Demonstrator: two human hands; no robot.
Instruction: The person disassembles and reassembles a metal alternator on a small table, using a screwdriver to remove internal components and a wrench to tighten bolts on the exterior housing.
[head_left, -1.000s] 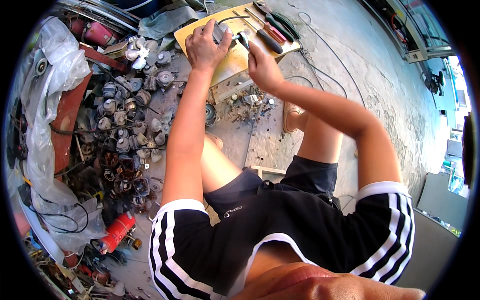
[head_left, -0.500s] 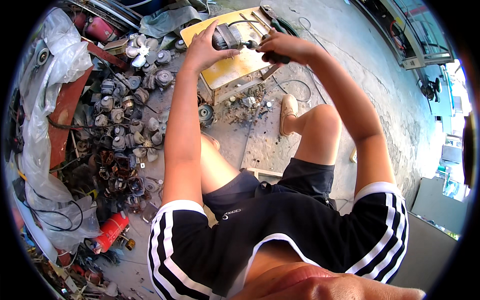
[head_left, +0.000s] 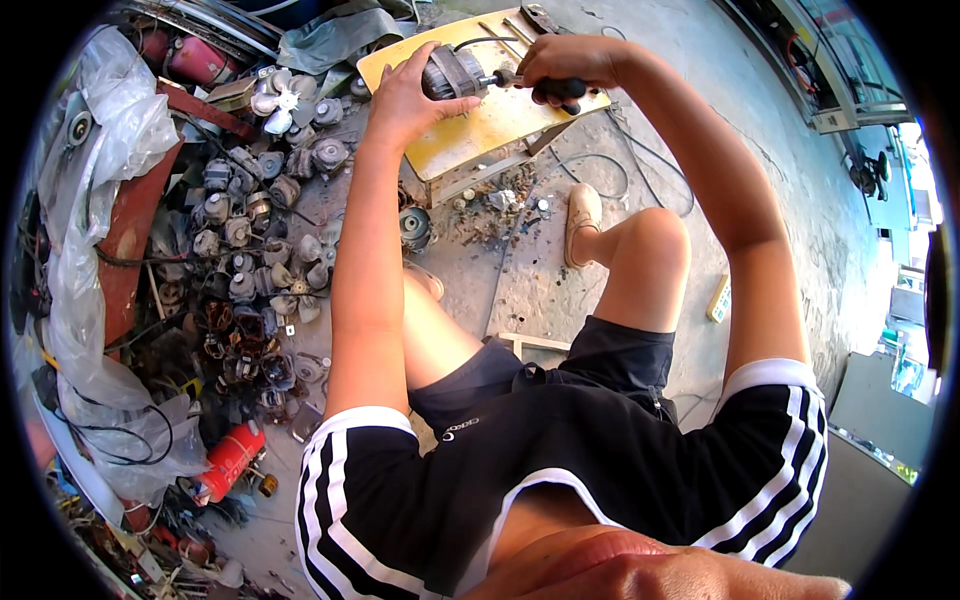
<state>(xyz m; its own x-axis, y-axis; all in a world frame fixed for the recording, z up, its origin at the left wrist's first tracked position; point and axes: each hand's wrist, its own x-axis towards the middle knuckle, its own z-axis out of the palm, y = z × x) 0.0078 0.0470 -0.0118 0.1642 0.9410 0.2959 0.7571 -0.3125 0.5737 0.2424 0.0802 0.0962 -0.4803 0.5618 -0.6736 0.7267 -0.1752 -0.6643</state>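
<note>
On a low yellow-topped bench, my left hand is wrapped round a small grey electric motor, thumb on the near side and fingers on the far side. The motor lies on its side, its shaft end pointing right. My right hand is closed round a black-handled tool, possibly pliers. The tool meets the shaft end; its jaw or tip is too small to make out. Thin metal rods and a dark tool lie at the bench's far edge.
Several used motors and fan parts cover the floor at left, beside plastic sheeting and a red cylinder. Small debris lies under the bench. A cable runs across the floor at right, and a pale power strip lies near my knee.
My right hand has moved slightly right and up, its wrist turned, with the black-handled tool. My left hand keeps its hold on the motor, which has barely moved.
</note>
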